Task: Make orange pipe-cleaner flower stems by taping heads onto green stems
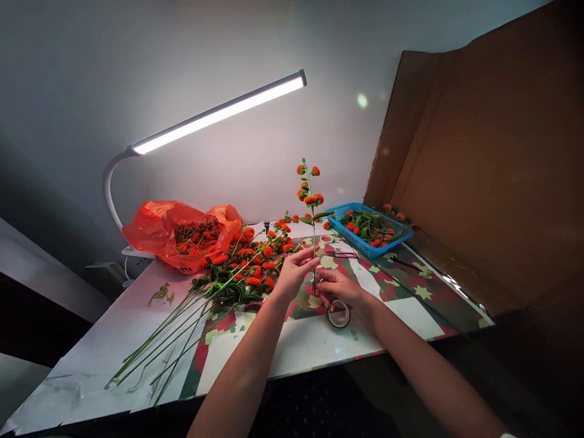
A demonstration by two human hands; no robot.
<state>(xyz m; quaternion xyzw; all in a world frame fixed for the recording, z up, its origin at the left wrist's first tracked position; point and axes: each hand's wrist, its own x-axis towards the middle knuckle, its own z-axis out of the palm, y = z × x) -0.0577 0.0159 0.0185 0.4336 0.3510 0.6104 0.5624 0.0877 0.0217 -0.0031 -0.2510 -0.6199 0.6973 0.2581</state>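
Note:
An orange flower stem (313, 220) stands upright in front of me, with small orange blooms and green leaves along its upper part. My left hand (296, 271) pinches it at mid-length between thumb and fingers. Lower down, my right hand (340, 287) has its fingers closed at the stem's bottom end. A roll of tape (338, 314) hangs at those same fingers, just above the table. Whether a strip of tape runs from the roll to the stem is too small to tell.
Many finished-looking orange flower stems (219, 289) lie to the left. Behind them sits a red plastic bag (155, 222) of blooms. At right are a blue basket (371, 249) of flower pieces, small snips (342, 254) and a cardboard sheet (479, 152). A lit lamp (219, 115) arches above.

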